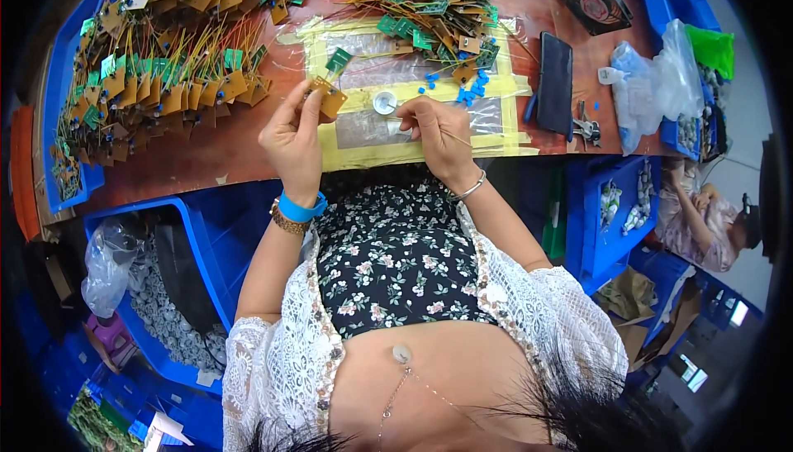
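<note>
Brown board (330, 98) pinched in left hand (293, 142); right hand (438, 131) pinches wire (456, 137) beside it, which could slip loose.

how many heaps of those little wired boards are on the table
2: a big heap of wired boards on the table's left, a smaller heap at top centre. The left hand holds one more board.
</note>
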A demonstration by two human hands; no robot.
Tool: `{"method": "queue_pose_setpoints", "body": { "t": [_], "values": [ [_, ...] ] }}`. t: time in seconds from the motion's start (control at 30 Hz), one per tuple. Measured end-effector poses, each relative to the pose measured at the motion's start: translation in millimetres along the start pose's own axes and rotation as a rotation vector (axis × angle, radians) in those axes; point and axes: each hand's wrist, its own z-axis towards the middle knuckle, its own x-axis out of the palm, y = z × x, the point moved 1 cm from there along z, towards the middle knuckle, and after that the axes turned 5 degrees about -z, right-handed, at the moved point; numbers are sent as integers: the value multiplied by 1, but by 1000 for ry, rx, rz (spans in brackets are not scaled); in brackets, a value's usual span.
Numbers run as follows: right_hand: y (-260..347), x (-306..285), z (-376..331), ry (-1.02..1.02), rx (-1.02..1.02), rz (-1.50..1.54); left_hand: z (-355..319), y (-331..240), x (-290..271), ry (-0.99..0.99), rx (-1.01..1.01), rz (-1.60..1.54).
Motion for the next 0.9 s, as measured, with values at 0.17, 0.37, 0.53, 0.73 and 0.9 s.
{"method": "queue_pose_setpoints", "body": {
  "t": [0.17,0.37,0.53,0.73,0.9],
  "values": [
    [0,1,2,3,-36,-68,-8,-5,3,95,-225,-180],
    [17,-4,1,-4,-43,94,-12,-10,7,186,-412,-327],
    [18,6,2,102,-4,400,-17,-20,16,225,-506,-394],
    [14,11,2,83,-4,391,-21,-26,20,257,-529,-444],
    [18,5,4,114,-64,205,-20,-20,19,269,-508,-439]
  ]
}}
